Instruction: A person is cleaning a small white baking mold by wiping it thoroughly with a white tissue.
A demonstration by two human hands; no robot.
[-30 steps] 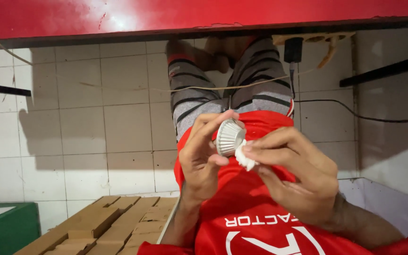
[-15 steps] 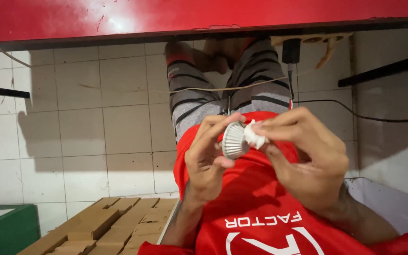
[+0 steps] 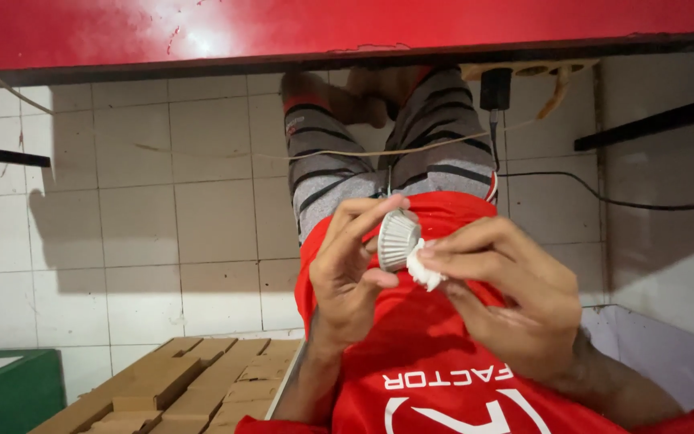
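Gripping ribbed white cup (image 3: 398, 239): left hand (image 3: 347, 277); right hand (image 3: 508, 293) pinching white piece (image 3: 426, 273).

I counted two hands, left hand (image 3: 347, 277) and right hand (image 3: 516, 297), with one ribbed white lamp housing (image 3: 397, 239) between their fingertips. One small white piece (image 3: 425, 272) sat just beside it (under the right fingers). Below the grip lay one stack of cardboard boxes (image 3: 186, 386).
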